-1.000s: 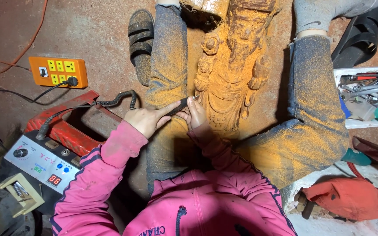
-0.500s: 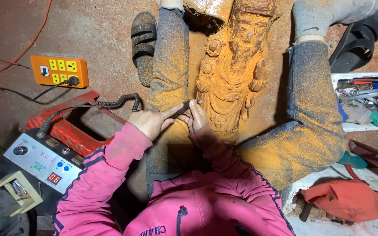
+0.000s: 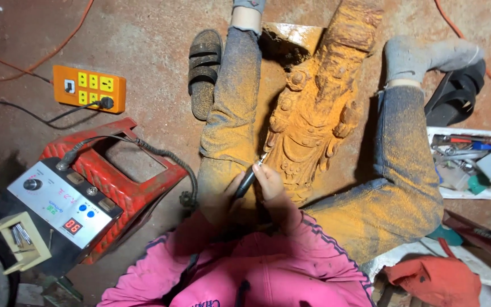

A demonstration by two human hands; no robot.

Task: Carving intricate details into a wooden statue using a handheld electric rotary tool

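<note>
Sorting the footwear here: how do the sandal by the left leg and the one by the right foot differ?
The left sandal lies flat, sole down, coated in orange dust. The right sandal is tipped on its side, partly hidden under the foot, and looks cleaner and blacker. Both are dark strapped sandals on the floor.

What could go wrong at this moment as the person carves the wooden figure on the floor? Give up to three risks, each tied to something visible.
1. The rotary handpiece works the wooden carving close to the right hand and left hand; a slip might nick fingers.
2. The carving lies between dust-covered legs, so the tool could skid onto them.
3. The black cable to the control box could snag.
</note>
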